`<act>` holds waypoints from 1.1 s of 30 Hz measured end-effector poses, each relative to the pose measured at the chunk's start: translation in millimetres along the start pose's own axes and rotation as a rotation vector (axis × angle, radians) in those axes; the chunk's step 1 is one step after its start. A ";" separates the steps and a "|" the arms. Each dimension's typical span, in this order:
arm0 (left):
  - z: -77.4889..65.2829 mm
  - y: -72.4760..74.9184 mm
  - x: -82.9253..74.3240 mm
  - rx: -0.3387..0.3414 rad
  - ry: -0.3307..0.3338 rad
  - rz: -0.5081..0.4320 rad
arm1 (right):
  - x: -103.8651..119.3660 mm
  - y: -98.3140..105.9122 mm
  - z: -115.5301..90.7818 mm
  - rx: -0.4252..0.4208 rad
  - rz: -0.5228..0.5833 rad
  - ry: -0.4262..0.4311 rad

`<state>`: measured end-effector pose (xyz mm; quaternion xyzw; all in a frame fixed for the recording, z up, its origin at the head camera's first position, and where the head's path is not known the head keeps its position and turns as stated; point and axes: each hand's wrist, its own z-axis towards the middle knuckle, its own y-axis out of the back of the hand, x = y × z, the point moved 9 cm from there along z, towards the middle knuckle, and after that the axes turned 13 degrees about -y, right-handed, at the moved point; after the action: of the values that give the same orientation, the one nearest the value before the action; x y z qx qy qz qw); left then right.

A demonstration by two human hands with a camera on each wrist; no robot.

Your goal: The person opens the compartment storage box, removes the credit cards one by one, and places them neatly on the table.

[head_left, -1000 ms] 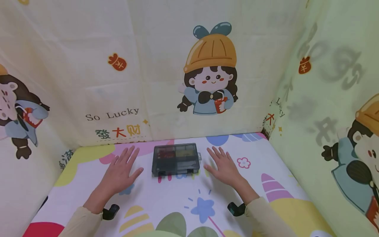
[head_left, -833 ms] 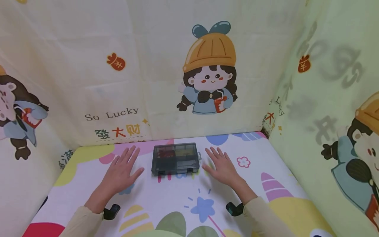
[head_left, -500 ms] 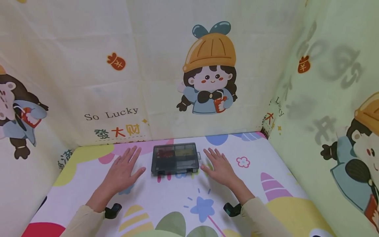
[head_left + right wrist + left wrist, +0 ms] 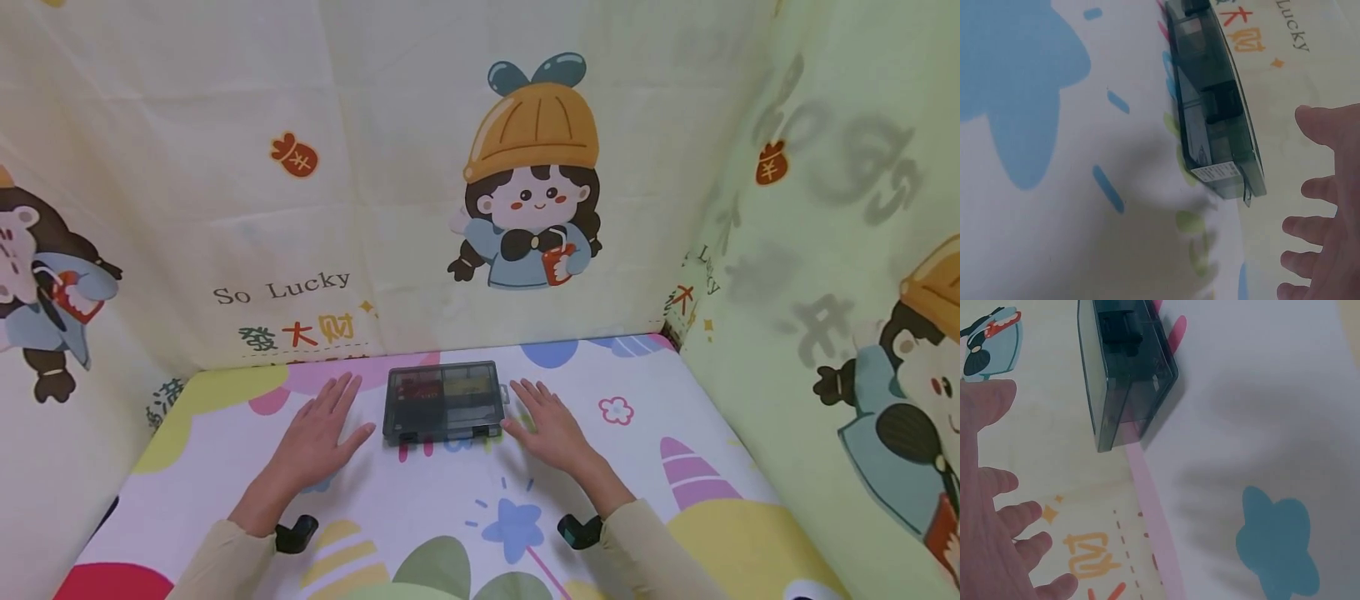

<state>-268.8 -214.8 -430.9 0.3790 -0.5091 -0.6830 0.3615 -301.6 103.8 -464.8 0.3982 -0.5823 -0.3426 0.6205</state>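
Two bare hands hover over the worktop, one on either side of a flat box. The left hand has its grip relaxed and spread wide, fingers stretched toward the far side and the thumb out to the right, with a gap between it and the box's left end. The right hand mirrors it, bare-palmed, fingers straight, its thumb just beside the near right corner; seen from the right wrist, that thumb is apart from the box.

The box lies toward the far edge of the worktop, about midway across. It's smoky grey and see-through, lid down, with two black latches along the near side, a clear tab at the right end and a small white label by that end. Through the lid I can make out red at the far left, dull yellow at the far right, and darkness at the near left.

Beige sleeves cover both forearms. Behind, a cream cloth hangs, printed with a girl in an orange hat.
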 end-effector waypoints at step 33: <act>11.2 -38.6 0.0 0.030 0.054 -0.261 | 6.9 -23.0 4.6 0.081 0.189 -0.074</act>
<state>-282.9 -201.6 -466.2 0.4658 -0.4557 -0.7060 0.2775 -304.6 87.0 -482.2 0.3531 -0.6532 -0.2731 0.6116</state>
